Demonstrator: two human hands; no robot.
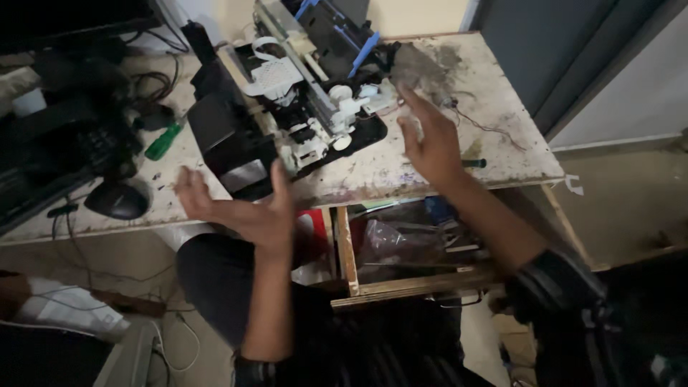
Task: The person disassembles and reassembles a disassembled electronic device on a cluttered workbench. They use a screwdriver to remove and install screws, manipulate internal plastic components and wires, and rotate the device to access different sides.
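Observation:
A dismantled printer (287,115), with black casing, white gears and blue levers, lies on a stained worktable (494,154). My left hand (240,208) hovers palm-up just in front of the printer's black front edge, fingers spread, holding nothing. My right hand (430,140) is raised beside the printer's right end, fingers apart and empty, close to the white gear cluster (344,107). Both hands look slightly blurred.
A green-handled screwdriver (163,141) and a black mouse (118,198) lie on the table's left. A keyboard (50,172) and tangled cables sit at the far left. Thin wires (487,129) trail on the right. Below, a wooden shelf (408,283) holds bags and parts.

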